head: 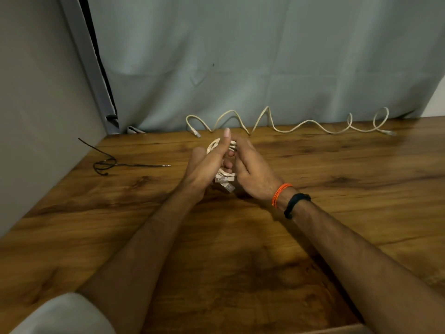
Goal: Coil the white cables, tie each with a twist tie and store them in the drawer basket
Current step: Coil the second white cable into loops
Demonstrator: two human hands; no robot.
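A coiled white cable [225, 175] sits between both hands above the middle of the wooden table [337, 213]. My left hand [207, 167] grips the coil from the left, thumb raised. My right hand [250, 167] holds it from the right, fingers curled round the loops. The cable's plug ends hang below the hands. A second white cable [289, 127] lies uncoiled in waves along the table's far edge. Black twist ties [106, 163] lie at the far left of the table. The drawer basket is not in view.
A grey-green curtain [265, 56] hangs behind the table. A plain wall [36, 116] closes the left side. A pale edge [337, 330] shows at the bottom right, below the table front.
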